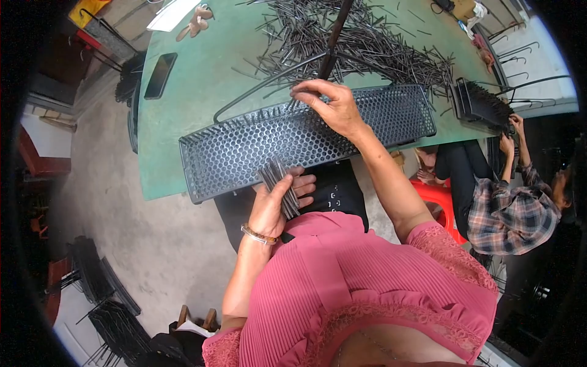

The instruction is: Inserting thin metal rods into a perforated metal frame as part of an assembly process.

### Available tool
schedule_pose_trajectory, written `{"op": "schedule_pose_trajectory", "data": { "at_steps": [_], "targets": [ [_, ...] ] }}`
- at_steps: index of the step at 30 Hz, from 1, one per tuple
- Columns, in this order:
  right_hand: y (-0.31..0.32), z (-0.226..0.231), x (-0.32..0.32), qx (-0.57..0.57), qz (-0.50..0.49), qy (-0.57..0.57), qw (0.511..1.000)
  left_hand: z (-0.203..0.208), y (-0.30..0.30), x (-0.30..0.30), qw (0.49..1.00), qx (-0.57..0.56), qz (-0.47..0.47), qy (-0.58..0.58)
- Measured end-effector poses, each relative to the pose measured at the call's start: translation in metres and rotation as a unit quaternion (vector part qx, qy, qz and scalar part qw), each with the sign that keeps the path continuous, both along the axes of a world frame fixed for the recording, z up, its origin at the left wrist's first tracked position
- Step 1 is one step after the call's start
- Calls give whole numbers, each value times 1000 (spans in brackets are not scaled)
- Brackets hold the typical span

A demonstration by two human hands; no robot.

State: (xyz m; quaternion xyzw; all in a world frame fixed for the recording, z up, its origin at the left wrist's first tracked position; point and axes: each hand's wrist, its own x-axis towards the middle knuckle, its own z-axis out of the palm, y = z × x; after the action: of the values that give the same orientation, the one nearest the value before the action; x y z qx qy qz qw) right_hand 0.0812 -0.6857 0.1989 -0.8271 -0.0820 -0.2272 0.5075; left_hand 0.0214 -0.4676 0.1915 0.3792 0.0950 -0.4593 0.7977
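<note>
Perforated tray (244, 150): dark, overhanging the near edge of the green surface (177, 119), short rods (254, 116) lining part of its far side.
Left hand (268, 205): I see its grip holding a bundle of thin dark rods (275, 177) by the tray's near edge.
Right hand (338, 110): grip over the far side, thumb and fingertips close together; whether they pinch a rod, from here I cannot tell.
Loose rods (391, 52): heaped on the surface beyond the tray.
</note>
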Motion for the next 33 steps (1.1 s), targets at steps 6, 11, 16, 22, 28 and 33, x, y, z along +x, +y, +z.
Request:
{"op": "schedule_pose_trajectory", "data": {
  "at_steps": [6,11,16,22,28,33],
  "targets": [
    [-2,1,0,5,8,0,1000,0,0,0,1000,3,-3,0],
    [-2,-2,-2,-11,12,-22,1000,-2,0,0,1000,1,-3,8],
    [-1,-4,-1,11,-6,-20,1000,-3,0,-1,1000,3,-6,16],
    [-2,-8,0,-8,-4,-45,999,-3,-1,0,1000,4,-13,27],
    [6,-18,0,-27,-13,-35,999,-4,0,0,1000,0,-16,27],
    [14,-17,-1,-35,-47,-21,998,-3,0,0,999,-2,-25,23]
  ]
}}
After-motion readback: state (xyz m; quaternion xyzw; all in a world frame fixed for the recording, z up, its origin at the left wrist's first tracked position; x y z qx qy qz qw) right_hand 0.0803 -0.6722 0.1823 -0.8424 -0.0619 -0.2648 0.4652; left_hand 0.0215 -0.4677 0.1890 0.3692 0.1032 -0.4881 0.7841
